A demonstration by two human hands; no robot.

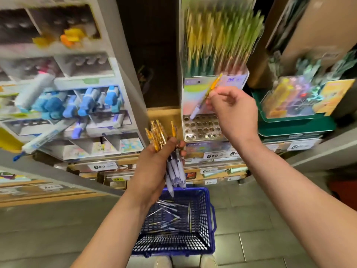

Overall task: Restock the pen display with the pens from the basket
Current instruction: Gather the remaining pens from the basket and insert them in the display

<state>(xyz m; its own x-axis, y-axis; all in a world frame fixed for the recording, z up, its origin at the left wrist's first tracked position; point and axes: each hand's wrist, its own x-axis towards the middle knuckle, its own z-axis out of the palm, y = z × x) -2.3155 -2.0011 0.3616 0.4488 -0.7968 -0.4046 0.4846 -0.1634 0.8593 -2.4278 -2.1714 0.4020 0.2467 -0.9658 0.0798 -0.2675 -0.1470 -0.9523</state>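
Right now the person's left hand (154, 167) sits near the middle of the view, its fingers clenched round a bundle of pens with orange clip tops and pale lilac barrels (173, 169). The orange ends fan toward twelve o'clock and the lilac tips hang toward six o'clock, over the basket.

At about two o'clock from it, the right hand (231, 111) pinches a single orange-and-lilac pen (205, 98) between thumb and fingertips. That pen is tilted, with its orange end toward one o'clock and its lilac tip toward seven o'clock. The tip is at the far left corner of the clear perforated holder tray (202, 129), but blur hides whether it is in a hole.

The holder tray is the foot of the tall white pen display (218, 45) at twelve to one o'clock, where yellow and green pens stand upright, heavily smeared by motion.

At six o'clock a blue plastic mesh basket (205, 219) stands on the grey tiled floor (260, 219), with loose lilac pens (170, 215) scattered flat on its bottom.

At nine to ten o'clock a white marker rack (108, 78) carries blue-capped markers (87, 103). At three o'clock a dark green tray (293, 128) bears clear boxes. White price labels (101, 166) line the shelf edges below the hands.
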